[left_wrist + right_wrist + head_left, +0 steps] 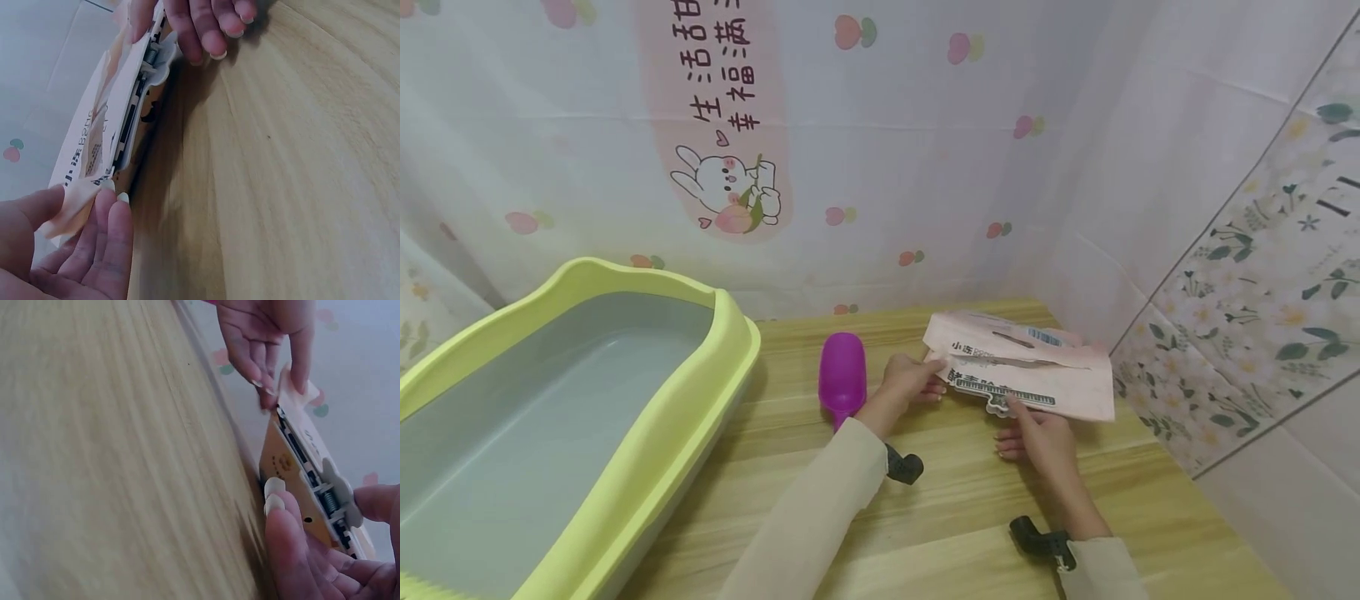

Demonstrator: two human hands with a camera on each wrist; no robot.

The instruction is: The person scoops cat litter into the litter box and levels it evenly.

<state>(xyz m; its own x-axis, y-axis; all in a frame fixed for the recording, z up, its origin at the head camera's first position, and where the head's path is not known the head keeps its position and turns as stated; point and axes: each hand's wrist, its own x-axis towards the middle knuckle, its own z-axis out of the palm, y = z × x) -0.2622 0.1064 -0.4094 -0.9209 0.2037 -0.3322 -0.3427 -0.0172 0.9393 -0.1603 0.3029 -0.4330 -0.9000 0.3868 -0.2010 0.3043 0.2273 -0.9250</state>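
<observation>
A pale pink bag [1067, 383] with dark printed characters and a barcode lies at the table's right, its folded edge toward me. Along that edge sits a long bag clip [339, 487] with a toothed dark strip, a white tab and a spring. My left hand [910, 379] pinches the bag's left corner between thumb and fingers. At the clip's middle, my right hand [1043, 437] holds the tab: its thumb presses on one side, while the fingers curl beneath, as the right wrist view shows. The bag's contents are hidden.
A purple scoop [842, 371] lies left of my left hand, its handle partly behind my sleeve. A large grey litter tray [647, 467] with a yellow-green rim fills the left side. Printed curtain [887, 150] hangs behind the wooden table [940, 517], with tiled wall at right.
</observation>
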